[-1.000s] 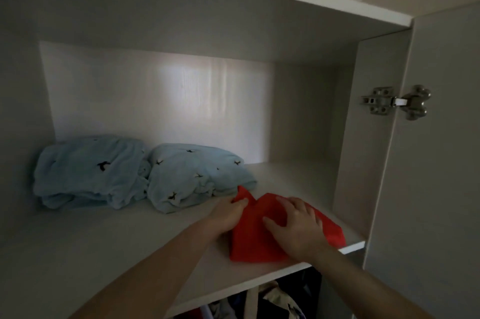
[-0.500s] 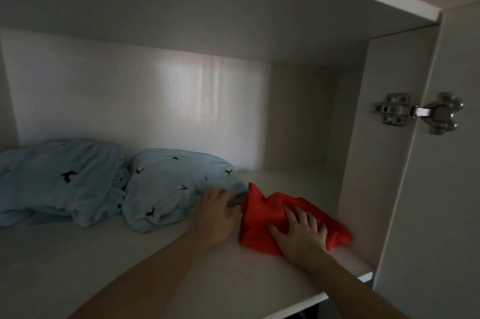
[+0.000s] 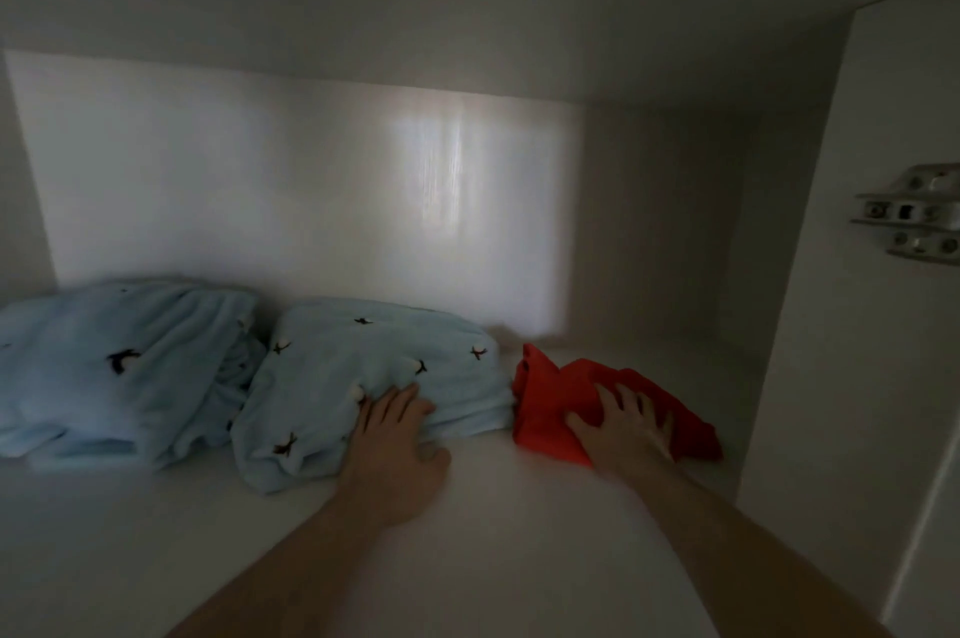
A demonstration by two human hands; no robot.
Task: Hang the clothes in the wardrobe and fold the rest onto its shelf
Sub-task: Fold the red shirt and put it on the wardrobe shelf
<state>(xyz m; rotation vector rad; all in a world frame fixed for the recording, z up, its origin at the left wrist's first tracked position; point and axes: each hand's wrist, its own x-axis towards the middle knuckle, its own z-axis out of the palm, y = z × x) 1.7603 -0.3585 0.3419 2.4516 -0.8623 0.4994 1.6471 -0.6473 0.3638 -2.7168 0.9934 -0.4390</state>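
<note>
Red cloth, pressed flat under the open right hand, is best slid toward 12 o'clock while the flat-fingered left hand steadies the blue bundle.

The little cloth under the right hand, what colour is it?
Red. The folded cloth lies on the shelf under the right hand, seen in the head view.

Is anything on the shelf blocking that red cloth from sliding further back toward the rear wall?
Nothing visible does. Behind the red cloth the shelf looks bare up to the rear wall. The right hand lies flat on it, and the blue bundle sits beside it on the left, under the left hand.
</note>
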